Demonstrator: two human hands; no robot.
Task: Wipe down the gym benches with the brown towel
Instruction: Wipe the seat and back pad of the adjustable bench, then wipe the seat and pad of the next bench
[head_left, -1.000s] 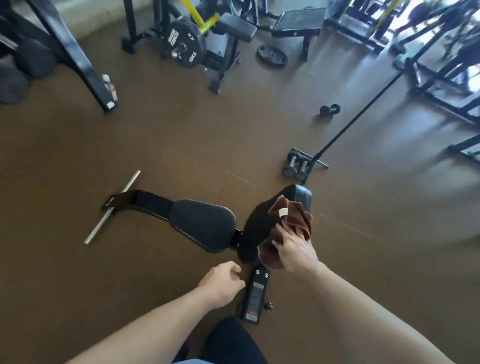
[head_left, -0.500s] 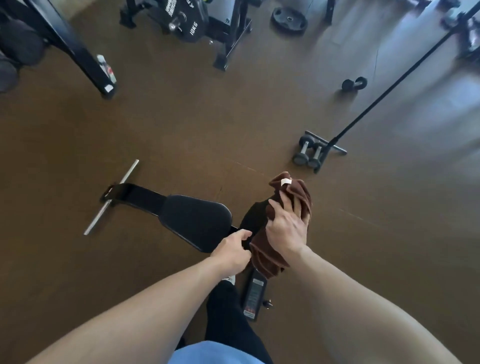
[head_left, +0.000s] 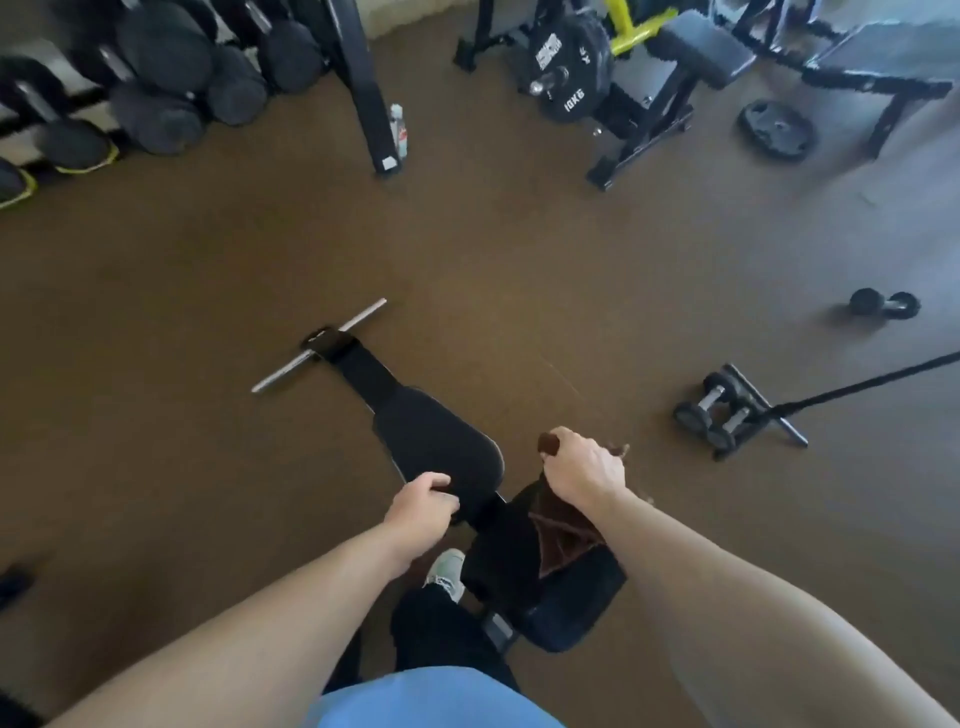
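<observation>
A low black padded bench (head_left: 436, 441) lies on the brown floor in front of me, with a steel crossbar at its far end. Its nearer pad (head_left: 566, 608) sits by my legs. My right hand (head_left: 584, 475) grips the brown towel (head_left: 563, 535), which hangs down from my fist onto the nearer pad. My left hand (head_left: 423, 506) curls its fingers over the near edge of the long pad.
A rack of dark dumbbells (head_left: 156, 78) fills the far left. A weight machine with a 10 kg plate (head_left: 566, 67) and another bench (head_left: 883, 57) stand at the back. Small dumbbells (head_left: 719, 410) and a black bar (head_left: 872, 384) lie to the right.
My right hand has closed on the towel and lifted it at the far edge of the pad. My left hand has moved forward onto the long pad's edge. The view swung left.
</observation>
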